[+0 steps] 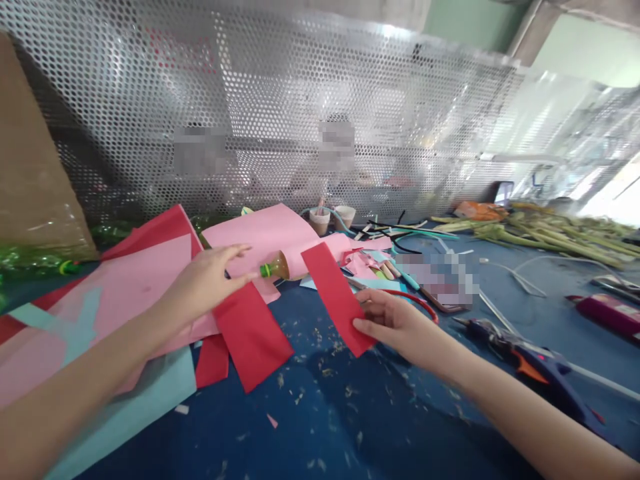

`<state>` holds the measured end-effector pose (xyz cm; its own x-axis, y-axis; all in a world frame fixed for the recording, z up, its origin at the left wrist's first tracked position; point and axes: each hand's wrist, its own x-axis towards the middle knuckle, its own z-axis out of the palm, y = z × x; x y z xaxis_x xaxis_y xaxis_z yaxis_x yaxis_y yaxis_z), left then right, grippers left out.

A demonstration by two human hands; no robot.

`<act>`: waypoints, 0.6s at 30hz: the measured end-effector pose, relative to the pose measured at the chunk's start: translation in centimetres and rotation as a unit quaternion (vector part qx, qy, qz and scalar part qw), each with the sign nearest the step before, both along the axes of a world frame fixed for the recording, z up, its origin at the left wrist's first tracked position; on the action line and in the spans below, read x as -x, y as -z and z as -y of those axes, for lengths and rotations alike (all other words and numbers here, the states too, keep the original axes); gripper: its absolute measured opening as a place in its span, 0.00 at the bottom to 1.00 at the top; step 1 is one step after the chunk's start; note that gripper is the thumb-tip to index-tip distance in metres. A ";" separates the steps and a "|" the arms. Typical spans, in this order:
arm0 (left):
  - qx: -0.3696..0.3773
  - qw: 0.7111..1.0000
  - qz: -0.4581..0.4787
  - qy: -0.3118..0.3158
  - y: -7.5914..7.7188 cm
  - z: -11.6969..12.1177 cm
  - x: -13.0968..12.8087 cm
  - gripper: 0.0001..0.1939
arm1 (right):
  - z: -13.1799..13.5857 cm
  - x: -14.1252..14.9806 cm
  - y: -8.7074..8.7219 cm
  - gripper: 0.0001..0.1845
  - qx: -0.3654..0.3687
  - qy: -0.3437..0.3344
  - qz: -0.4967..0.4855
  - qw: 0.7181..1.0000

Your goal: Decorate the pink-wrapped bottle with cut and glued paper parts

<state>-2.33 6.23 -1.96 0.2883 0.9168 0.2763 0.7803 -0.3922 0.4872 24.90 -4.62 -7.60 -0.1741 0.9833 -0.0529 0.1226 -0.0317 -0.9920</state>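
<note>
My right hand (393, 320) pinches the lower end of a red paper strip (333, 293), which tilts up and to the left above the blue table. My left hand (213, 277) is open, thumb and fingers apart, with nothing seen between them. Just right of its fingertips lies the cut-off top of a plastic bottle (275, 267) with a green cap, on its side by a pink paper sheet (270, 230). Below the left hand is a wider red paper piece (255, 340), partly over another red scrap (213, 360). The right hand's far fingers are partly hidden behind the strip.
A glue gun (530, 360) lies at the right, near a phone (445, 287) and a purple object (610, 313). Two cups (320, 220) stand at the back before a perforated metal screen (300, 100). Pink and light-blue paper (145, 400) covers the left; dried stalks (540, 230) lie far right.
</note>
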 end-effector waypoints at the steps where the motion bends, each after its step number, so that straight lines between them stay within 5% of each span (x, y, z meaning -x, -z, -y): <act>1: -0.039 0.999 0.017 0.006 0.0 0.4 -0.3 0.28 | 0.2 0.2 -0.2 0.22 -0.008 -0.006 -0.015 1.000; 3: 0.006 0.996 0.079 0.045 0.2 1.9 -1.4 0.27 | 0.6 0.8 -0.5 0.23 -0.020 -0.023 -0.045 0.999; 6: 0.137 0.962 0.193 0.136 0.8 4.6 -3.3 0.39 | 1.4 1.6 -0.7 0.29 -0.017 -0.062 -0.111 0.992; 8: 0.201 0.937 0.217 0.187 1.4 5.9 -4.1 0.34 | 1.8 1.9 -0.8 0.24 -0.012 -0.099 -0.114 0.988; 11: 0.295 0.906 0.255 0.163 2.1 6.6 -4.6 0.22 | 2.1 1.9 -1.1 0.09 -0.031 -0.132 -0.049 0.990; 15: 0.420 0.791 0.420 0.147 3.2 6.5 -5.0 0.20 | 2.5 1.8 -1.3 0.05 -0.088 -0.131 0.012 0.987; 17: 0.457 0.758 0.445 0.140 3.8 6.7 -5.3 0.21 | 2.6 2.0 -1.2 0.13 -0.122 -0.131 0.031 0.983; 18: 0.456 0.763 0.438 0.134 4.0 6.8 -5.4 0.21 | 2.7 2.0 -1.1 0.17 -0.134 -0.130 0.031 0.982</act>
<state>3.08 -0.59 -6.00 0.5701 0.7837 -0.2466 -0.0495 0.3323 0.9419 22.89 -7.35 -6.47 -0.4262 0.8860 0.1827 0.1522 0.2693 -0.9510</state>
